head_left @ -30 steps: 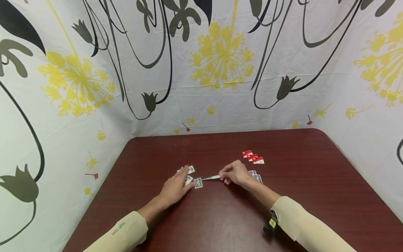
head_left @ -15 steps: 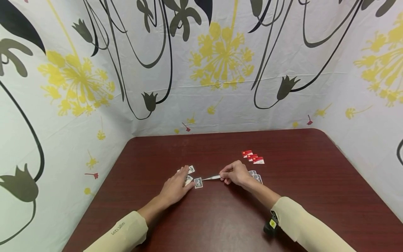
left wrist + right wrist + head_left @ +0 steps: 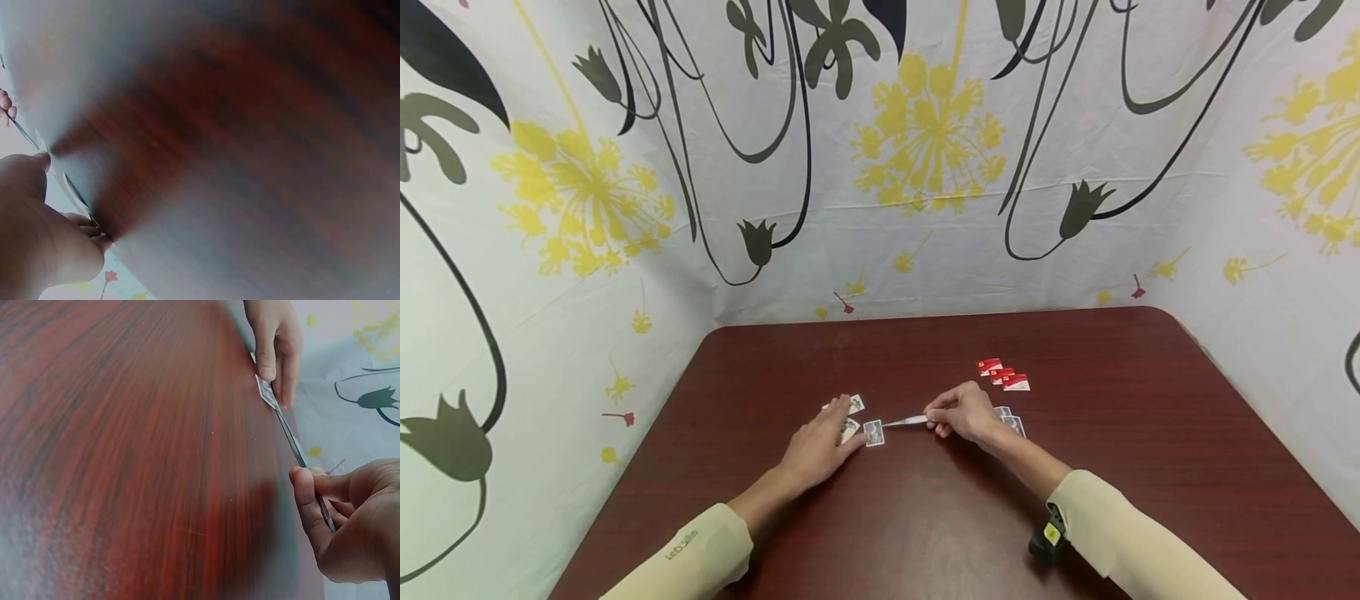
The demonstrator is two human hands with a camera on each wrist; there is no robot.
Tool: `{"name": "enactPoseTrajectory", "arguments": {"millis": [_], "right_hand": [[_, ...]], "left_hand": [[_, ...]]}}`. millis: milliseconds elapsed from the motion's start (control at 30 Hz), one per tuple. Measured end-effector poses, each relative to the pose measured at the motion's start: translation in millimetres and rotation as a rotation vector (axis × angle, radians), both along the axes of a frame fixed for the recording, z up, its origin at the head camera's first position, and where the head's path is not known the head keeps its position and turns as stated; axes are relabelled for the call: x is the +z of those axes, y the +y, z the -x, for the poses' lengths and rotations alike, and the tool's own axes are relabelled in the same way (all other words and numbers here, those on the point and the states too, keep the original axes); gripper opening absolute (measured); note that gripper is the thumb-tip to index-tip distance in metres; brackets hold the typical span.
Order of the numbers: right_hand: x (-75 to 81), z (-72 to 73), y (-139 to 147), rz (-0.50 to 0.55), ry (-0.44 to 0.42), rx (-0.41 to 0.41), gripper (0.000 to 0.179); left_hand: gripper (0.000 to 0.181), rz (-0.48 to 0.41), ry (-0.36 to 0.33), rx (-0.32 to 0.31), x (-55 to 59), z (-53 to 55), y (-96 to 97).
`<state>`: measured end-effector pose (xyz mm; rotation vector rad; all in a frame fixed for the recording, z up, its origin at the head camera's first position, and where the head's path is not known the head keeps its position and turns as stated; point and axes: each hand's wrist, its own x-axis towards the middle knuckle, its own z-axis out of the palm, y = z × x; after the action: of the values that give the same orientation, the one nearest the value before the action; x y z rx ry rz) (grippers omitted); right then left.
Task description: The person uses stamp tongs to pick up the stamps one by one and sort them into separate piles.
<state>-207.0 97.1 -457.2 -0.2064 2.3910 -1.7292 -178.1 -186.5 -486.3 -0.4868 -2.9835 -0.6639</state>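
Dark red table [image 3: 880, 525]. Left hand [image 3: 815, 448] spread low, fingers extended; right hand [image 3: 962, 412] at its 3 o'clock, pinching tweezers [image 3: 907, 422] aimed toward 9 o'clock. Small printed card [image 3: 874, 433] at the tips, by the left thumb; can't tell if clamped. Pale cards [image 3: 856, 404] partly under left fingers.

head view: from above, facing forward and down across the surface [image 3: 880, 508]; wrist views: near, low, tilted along it. head and right wrist views share left grip [image 3: 817, 443], right grip [image 3: 964, 413], tweezers [image 3: 910, 421].
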Motion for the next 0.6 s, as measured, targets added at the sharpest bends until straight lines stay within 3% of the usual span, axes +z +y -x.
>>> {"name": "enactPoseTrajectory", "arguments": {"millis": [600], "right_hand": [[12.4,2.5,28,0.079,0.000,0.036,0.011]], "left_hand": [[0.078,0.001,0.005,-0.004,-0.6,-0.8,-0.6]]}}
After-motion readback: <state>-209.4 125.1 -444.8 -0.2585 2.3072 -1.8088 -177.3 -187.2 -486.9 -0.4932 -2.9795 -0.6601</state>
